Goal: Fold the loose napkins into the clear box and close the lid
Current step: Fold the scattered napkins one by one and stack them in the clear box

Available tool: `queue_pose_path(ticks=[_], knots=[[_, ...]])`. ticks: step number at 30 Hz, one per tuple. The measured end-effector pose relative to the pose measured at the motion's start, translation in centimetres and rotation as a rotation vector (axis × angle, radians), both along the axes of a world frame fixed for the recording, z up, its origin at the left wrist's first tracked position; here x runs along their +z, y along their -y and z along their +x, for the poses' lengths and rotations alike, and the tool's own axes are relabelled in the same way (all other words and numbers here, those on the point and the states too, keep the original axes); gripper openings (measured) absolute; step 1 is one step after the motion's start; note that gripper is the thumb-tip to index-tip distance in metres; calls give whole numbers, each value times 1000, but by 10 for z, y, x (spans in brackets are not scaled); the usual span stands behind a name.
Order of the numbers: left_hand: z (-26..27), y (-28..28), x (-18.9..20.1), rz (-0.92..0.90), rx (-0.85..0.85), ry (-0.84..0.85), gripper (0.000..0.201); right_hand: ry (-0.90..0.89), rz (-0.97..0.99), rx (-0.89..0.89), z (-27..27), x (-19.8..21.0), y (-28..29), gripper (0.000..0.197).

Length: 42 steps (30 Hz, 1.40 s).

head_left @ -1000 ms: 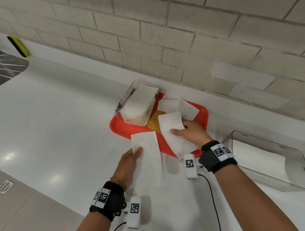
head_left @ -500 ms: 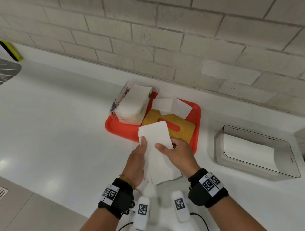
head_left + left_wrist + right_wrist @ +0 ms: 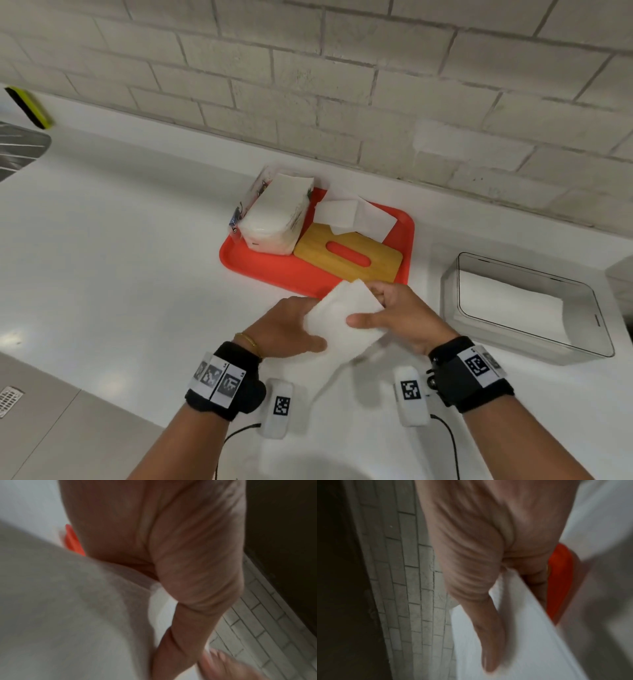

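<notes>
Both hands hold white napkins [image 3: 342, 318] just above the white counter, in front of the red tray [image 3: 260, 267]. My left hand [image 3: 291, 329] grips their left side; my right hand [image 3: 394, 315] pinches the right side, thumb on top. In the wrist views the napkins [image 3: 68, 615] [image 3: 513, 635] show blurred against each palm. The clear box [image 3: 527, 305] stands open at the right with folded napkins lying inside. Its wooden lid [image 3: 346, 255], with an oval slot, lies on the tray. More loose napkins [image 3: 352, 216] lie at the tray's back.
A wrapped pack of napkins [image 3: 274, 216] leans on the tray's left part. A brick wall [image 3: 342, 85] runs along the back. A yellow-green object [image 3: 29, 106] and a metal sink edge [image 3: 17, 150] sit far left. The counter's front edge [image 3: 85, 387] drops off lower left.
My right hand dragged a napkin off the tray onto the one under my left hand. Both hands then gathered them and lifted them slightly, uncovering the wooden lid.
</notes>
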<state>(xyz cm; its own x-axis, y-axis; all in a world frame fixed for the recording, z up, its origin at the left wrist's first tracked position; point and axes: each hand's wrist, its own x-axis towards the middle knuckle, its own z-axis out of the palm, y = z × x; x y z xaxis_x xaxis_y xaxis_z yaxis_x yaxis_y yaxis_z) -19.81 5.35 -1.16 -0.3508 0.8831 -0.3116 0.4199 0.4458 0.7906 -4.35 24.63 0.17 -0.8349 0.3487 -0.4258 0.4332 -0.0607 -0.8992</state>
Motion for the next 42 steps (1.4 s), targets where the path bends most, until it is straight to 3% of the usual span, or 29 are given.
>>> queue_pose_path(ticks=[2, 5, 7, 9, 11, 14, 18, 20, 26, 32, 38, 42], knots=[[-7, 4, 4, 5, 12, -51, 28, 4, 13, 87, 14, 2, -7, 41], [-14, 13, 6, 122, 178, -4, 26, -57, 11, -27, 32, -5, -7, 21], [-10, 17, 3, 269, 359, 213, 31, -112, -30, -185, 42, -16, -2, 11], [3, 17, -3, 395, 479, 420, 42, -153, -54, -307, 51, -35, 2, 16], [16, 13, -18, 421, 544, 486, 49, -170, -34, -391, 57, -51, 6, 17], [31, 5, -42, 358, 598, 426, 42, -157, 29, -429, 62, -70, 10, 18], [38, 1, -57, 346, 610, 298, 41, -174, 16, -385, 67, -71, 13, 39], [40, -2, -58, 362, 584, 269, 40, -194, 62, -362, 65, -70, 15, 36], [45, -13, -46, 423, 641, 293, 26, -286, 90, -377, 58, -63, 17, 24], [46, -7, -48, 247, 690, 350, 25, -150, 91, -437, 61, -68, 11, 28], [46, -11, -37, 295, 662, 344, 21, -235, 87, -367, 58, -61, 13, 22], [46, -7, -42, 231, 666, 358, 23, -202, 86, -339, 62, -65, 10, 26]])
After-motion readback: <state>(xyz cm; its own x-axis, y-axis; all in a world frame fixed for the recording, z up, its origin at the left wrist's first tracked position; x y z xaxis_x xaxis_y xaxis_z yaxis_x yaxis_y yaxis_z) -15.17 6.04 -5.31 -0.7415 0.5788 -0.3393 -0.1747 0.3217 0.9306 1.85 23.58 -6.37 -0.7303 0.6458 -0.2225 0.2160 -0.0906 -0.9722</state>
